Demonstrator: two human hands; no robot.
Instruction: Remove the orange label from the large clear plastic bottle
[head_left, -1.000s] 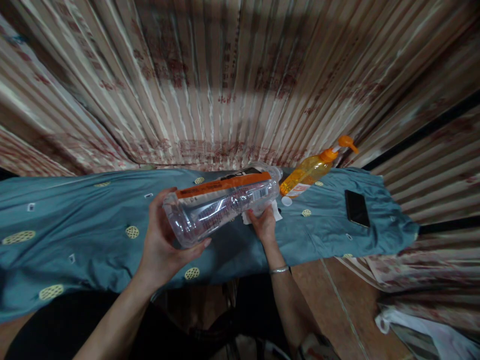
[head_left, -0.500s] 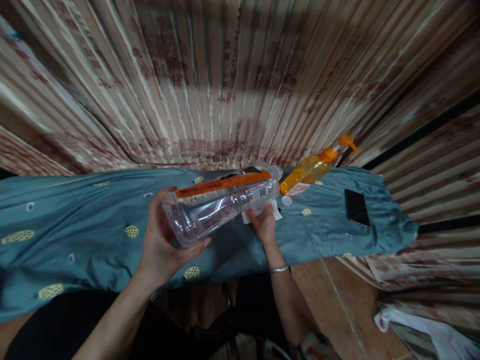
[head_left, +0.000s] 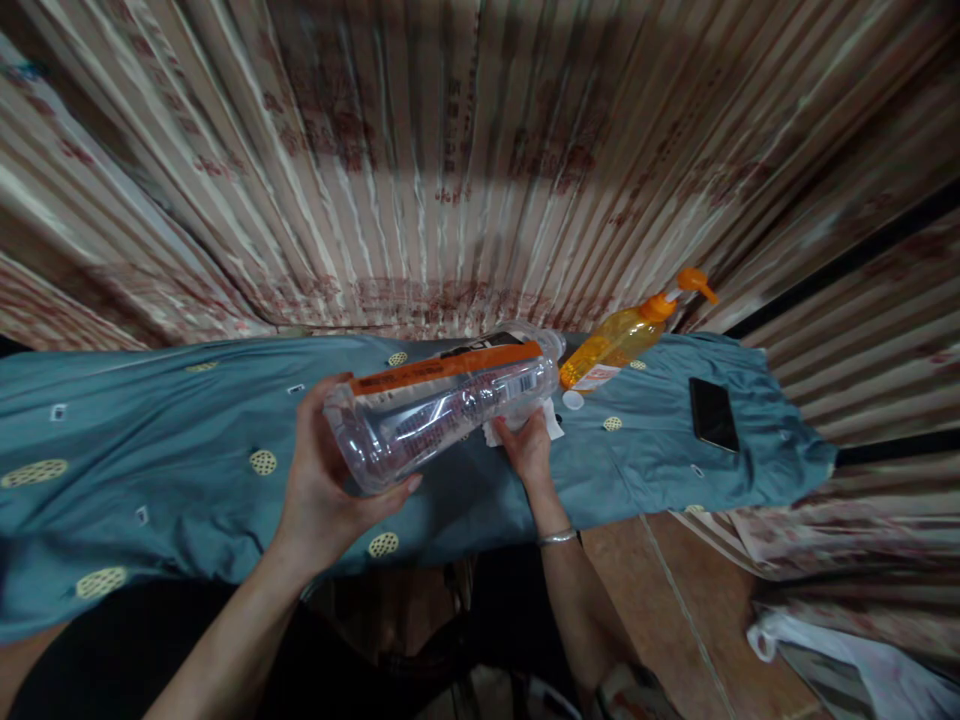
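Observation:
In the head view my left hand (head_left: 319, 495) is wrapped around the base end of a large clear plastic bottle (head_left: 450, 410) with an orange and black label. The bottle lies tilted in the air above the cloth, its neck toward the right. Below its neck end, my right hand (head_left: 530, 450) closes on a white tissue (head_left: 555, 420); its fingertips are partly hidden behind the bottle. Whether those fingers also touch the bottle, I cannot tell. A small white cap (head_left: 573, 400) lies just right of the tissue.
An orange pump bottle (head_left: 615, 345) leans behind the cap. Farther right, a black phone (head_left: 713, 414) rests on the teal patterned cloth (head_left: 187, 430). Pleated curtains (head_left: 420, 180) rise along the back and right side. A white bag (head_left: 840, 640) sits at the lower right.

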